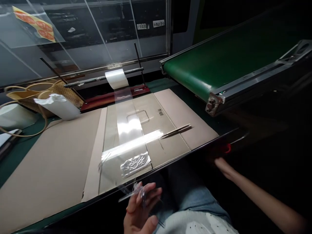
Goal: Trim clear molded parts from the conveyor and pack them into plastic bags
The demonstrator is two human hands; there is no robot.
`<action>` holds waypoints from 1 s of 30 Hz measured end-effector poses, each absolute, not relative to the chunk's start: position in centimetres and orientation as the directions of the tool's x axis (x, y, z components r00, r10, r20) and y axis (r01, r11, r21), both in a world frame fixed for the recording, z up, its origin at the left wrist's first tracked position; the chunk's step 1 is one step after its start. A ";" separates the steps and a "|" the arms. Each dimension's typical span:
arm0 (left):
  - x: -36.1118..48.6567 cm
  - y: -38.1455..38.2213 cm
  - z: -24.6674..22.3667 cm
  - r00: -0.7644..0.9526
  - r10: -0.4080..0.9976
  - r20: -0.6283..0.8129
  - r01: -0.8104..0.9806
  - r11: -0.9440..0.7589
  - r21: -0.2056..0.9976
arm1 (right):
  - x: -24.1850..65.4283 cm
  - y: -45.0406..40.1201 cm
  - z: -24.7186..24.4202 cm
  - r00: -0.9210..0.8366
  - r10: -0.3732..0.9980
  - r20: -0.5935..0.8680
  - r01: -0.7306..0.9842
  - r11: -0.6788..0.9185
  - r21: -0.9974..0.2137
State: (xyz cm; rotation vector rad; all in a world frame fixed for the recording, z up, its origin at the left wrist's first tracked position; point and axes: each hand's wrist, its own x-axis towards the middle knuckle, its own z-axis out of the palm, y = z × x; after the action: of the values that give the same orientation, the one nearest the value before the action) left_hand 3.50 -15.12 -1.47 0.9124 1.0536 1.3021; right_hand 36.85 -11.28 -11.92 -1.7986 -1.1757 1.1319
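Below the table's front edge, my left hand (143,206) has loosely bent fingers around a crumpled piece of clear plastic (142,193). My right hand (219,159) is low at the right, mostly in shadow, at a red-handled tool (228,148) with a thin metallic part; its fingers are barely visible. Clear film (123,97) runs from a roll (117,78) on a rod, down over flat beige cardboard (163,143). A wrinkled clear packet (136,164) lies near the cardboard's front edge. A thin dark strip (176,130) rests across the board.
Another flat cardboard sheet (56,162) covers the table's left part. Behind it are a wicker basket (58,92) and a white roll (59,106). A green conveyor belt (219,68) stands at the back right, its metal end near the table. A framed clear panel rises behind.
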 end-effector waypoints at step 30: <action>4.3 -14.7 -0.5 -0.008 0.945 0.327 0.243 -0.315 0.918 | 21.4 -7.3 1.8 -0.440 0.894 0.081 -0.567 -0.207 -0.797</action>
State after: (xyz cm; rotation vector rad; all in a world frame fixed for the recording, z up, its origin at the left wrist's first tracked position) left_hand 4.35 -14.69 -0.53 1.6152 1.2510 1.3660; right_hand 21.37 -7.33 1.80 -0.4992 -0.9682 1.8218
